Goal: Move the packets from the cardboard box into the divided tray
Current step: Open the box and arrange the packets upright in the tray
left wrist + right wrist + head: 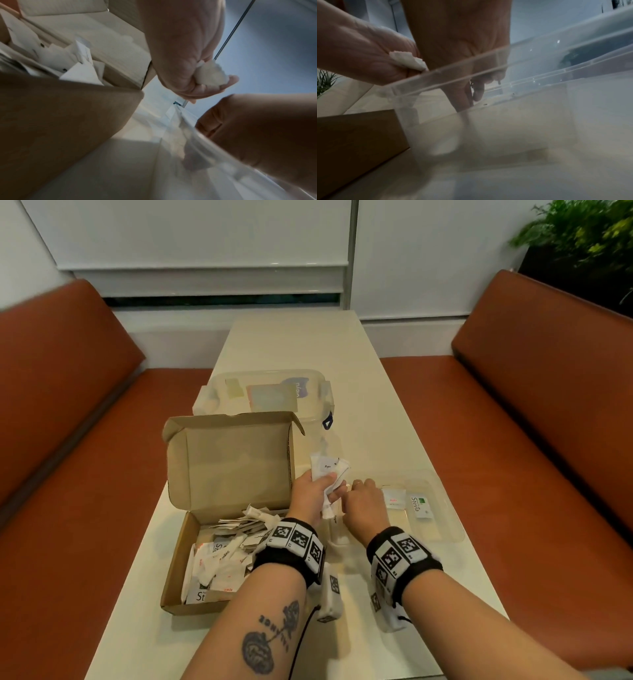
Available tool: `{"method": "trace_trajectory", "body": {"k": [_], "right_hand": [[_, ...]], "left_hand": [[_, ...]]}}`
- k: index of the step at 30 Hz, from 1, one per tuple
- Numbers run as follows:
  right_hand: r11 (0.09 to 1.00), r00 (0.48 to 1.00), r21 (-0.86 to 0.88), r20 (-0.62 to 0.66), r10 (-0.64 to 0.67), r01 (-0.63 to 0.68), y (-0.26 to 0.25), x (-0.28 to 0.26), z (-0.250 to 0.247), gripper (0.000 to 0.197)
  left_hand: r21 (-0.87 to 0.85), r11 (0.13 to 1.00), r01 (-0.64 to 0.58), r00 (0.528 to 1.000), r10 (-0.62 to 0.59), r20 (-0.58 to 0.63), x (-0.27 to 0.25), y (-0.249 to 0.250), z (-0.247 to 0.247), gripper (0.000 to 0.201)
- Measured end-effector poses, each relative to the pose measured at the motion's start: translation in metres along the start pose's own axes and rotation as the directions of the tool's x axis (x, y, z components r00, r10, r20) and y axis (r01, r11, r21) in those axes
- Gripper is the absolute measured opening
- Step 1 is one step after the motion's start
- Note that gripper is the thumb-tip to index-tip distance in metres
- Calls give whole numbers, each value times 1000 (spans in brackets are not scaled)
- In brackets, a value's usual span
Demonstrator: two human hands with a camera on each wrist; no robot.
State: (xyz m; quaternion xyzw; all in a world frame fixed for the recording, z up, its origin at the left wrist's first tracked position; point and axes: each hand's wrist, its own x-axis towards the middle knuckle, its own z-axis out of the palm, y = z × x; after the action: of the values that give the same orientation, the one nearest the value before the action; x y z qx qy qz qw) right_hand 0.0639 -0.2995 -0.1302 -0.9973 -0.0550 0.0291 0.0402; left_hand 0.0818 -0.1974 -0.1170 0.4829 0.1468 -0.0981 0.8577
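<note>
Clear plastic formed the divided tray [448,529], which lay on the pale desk [308,344] to the right of the open cardboard box [178,587], the two just beside each other. Loose white packets [226,556] filled the box floor in a disordered heap. The left hand [310,496] was raised above the gap between box and tray, its fingers curled around a bunch of packets [330,470] that fanned upward from the fist. The right hand [364,501] was lowered into the left end of the tray, just right of the left hand and the nearer of the two to the compartments. Two packets were already lying in the middle of the tray: a white sachet [394,498] and a Stevia packet [420,504], the latter with its long axis running along the compartment, away from the person. The held bunch therefore lay up and to the left of the right hand, close enough for a transfer between hands. The head view did not show the right fingertips. The right wrist view showed them through the tray wall [453,70], pointing down toward the tray floor; whether they pinched a packet could not be told. The left wrist view confirmed the clamp, with a crumpled packet end [212,75] protruding from the closed fist.
</note>
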Motion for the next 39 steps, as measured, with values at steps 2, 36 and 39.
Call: {"method": "trace_trajectory", "body": {"k": [2, 36, 39], "right_hand": [[997, 1000, -73, -23, 17, -19, 3, 0, 0, 23], [-124, 909, 981, 185, 374, -149, 55, -8, -31, 27], [-105, 915, 982, 187, 356, -160, 54, -8, -29, 26]], "left_hand": [[5, 1000, -3, 1000, 3, 5, 0, -1, 0, 13], [119, 992, 48, 988, -65, 141, -13, -6, 18, 25], [174, 984, 31, 988, -57, 143, -12, -10, 22, 26]]}}
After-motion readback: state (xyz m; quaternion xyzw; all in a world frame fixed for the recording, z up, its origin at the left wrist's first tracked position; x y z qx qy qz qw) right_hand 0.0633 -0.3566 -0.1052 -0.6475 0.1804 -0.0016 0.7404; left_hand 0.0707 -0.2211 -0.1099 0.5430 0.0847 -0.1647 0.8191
